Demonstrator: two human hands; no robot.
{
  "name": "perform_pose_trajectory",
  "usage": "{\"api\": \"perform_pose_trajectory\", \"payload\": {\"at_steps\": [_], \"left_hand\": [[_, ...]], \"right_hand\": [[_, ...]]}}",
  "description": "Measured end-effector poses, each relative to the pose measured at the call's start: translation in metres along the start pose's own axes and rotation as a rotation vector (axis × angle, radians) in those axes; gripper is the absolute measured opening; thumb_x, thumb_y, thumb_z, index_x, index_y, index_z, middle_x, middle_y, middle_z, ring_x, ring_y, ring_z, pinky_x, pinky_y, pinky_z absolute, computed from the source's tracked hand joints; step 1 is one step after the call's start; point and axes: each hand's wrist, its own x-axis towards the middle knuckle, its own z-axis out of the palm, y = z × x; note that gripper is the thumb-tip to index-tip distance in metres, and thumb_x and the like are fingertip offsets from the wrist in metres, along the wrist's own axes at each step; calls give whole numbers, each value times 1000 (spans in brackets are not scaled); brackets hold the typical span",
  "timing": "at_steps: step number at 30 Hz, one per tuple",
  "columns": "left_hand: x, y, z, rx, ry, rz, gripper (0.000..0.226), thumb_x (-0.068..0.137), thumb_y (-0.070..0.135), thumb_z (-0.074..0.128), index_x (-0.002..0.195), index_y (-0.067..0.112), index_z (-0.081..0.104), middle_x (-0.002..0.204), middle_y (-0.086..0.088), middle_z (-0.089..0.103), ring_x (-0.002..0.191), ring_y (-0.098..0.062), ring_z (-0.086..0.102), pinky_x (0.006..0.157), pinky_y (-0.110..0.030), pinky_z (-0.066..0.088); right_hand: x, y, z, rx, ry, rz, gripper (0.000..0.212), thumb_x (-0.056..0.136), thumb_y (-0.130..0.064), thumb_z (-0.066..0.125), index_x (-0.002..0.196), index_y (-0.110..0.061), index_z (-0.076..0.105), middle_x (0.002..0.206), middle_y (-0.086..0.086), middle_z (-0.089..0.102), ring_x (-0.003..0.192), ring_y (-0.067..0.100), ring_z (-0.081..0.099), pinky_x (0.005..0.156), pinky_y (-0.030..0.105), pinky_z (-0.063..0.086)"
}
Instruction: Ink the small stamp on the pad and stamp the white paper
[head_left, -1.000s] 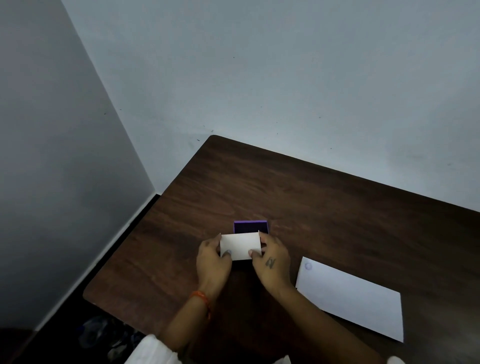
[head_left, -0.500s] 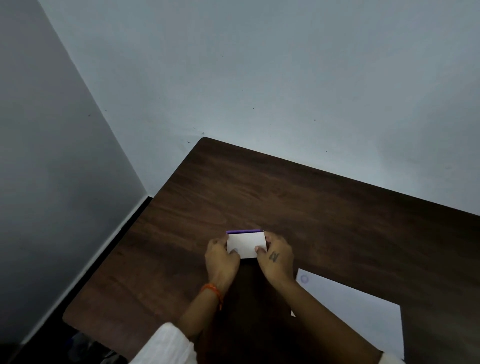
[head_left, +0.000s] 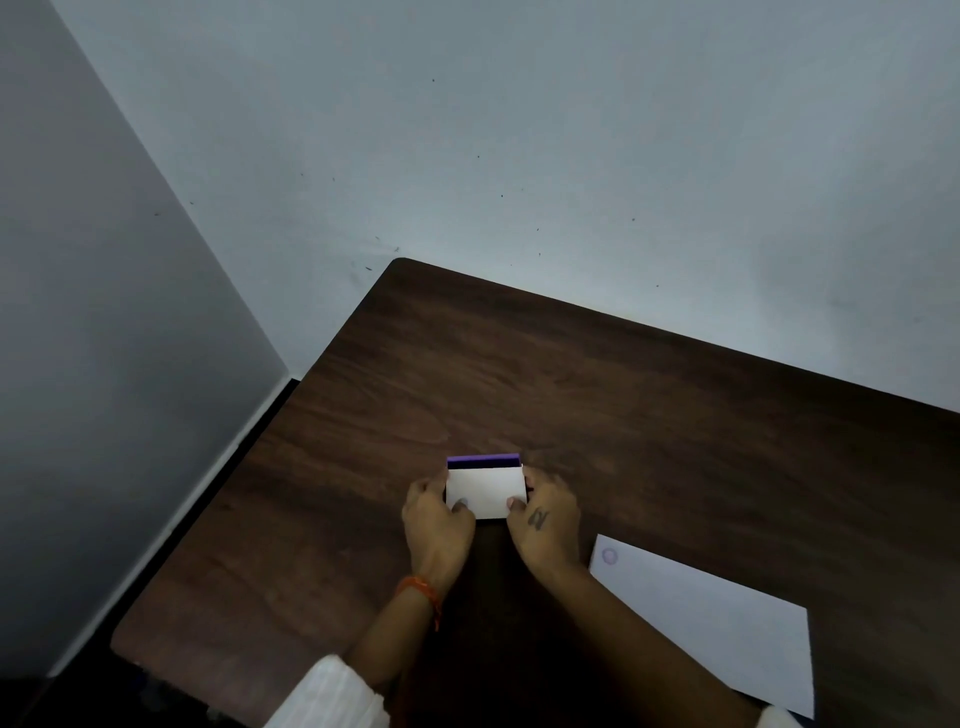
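Note:
The ink pad (head_left: 483, 461) is a small purple box in the middle of the table, and only its far strip shows. A white lid (head_left: 485, 491) covers most of it. My left hand (head_left: 436, 525) grips the lid's left edge, thumb on top. On the right edge, my right hand (head_left: 545, 519) holds it the same way. The white paper (head_left: 727, 623) lies flat to the right of my right forearm, with a faint round purple stamp mark (head_left: 610, 556) near its far left corner. I do not see the small stamp.
The dark wooden table (head_left: 623, 405) stands in a room corner, with a pale wall close behind it and a grey wall to the left. The table's left edge drops to a dark floor (head_left: 78, 691).
The white lid has come down over the purple pad: a wide purple patch showed behind it a second ago, now only a thin strip. Both hands stay on the lid.

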Motion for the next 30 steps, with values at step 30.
{"api": "perform_pose_trajectory", "payload": {"at_steps": [30], "left_hand": [[28, -17, -16, -34, -45, 14, 30, 83, 17, 66, 113, 13, 65, 115, -10, 69, 100, -27, 66, 93, -43, 53]], "right_hand": [[13, 1, -5, -51, -28, -59, 48, 84, -17, 66, 129, -15, 52, 122, 10, 63, 111, 22, 59, 95, 34, 51]]}}
